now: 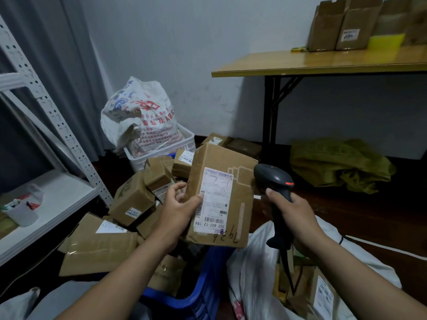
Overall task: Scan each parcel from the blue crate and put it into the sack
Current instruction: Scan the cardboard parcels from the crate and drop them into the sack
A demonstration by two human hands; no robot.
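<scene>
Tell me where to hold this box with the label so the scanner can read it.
Grip the box by its left long edge, coming from the left, as the left hand does. The label faces you and the scanner sits to its right, so the barcode stays uncovered.

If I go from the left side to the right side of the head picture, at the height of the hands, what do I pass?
Cup on the white shelf → pile of boxes → left hand → parcel it holds → scanner → right hand → green cloth heap.
</scene>
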